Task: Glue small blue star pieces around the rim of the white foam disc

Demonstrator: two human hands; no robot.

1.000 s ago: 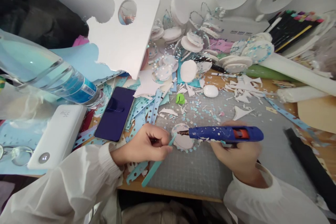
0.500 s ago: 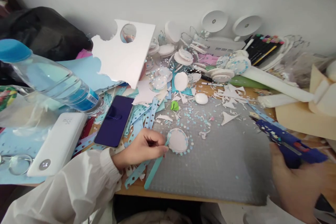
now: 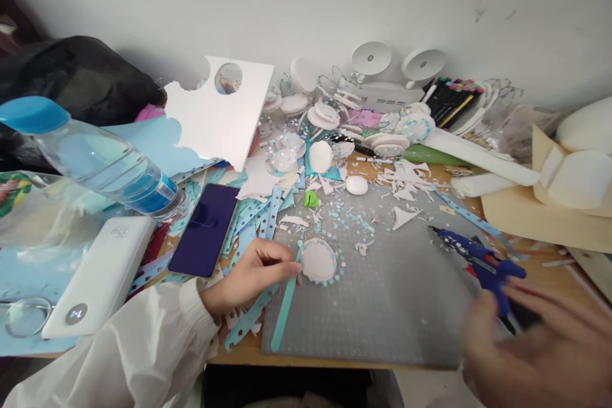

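Left fingers (image 3: 283,272) pinch a teal strip (image 3: 285,313) beside the white disc (image 3: 319,260).

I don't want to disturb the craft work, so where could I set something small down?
The widest bare patch is the front of the grey cutting mat, between the teal strip and the blurred right hand, running back between the star-edged disc and blue glue gun. It's crowded behind with white discs and scraps, and leftward with punched paper strips and a smartphone.
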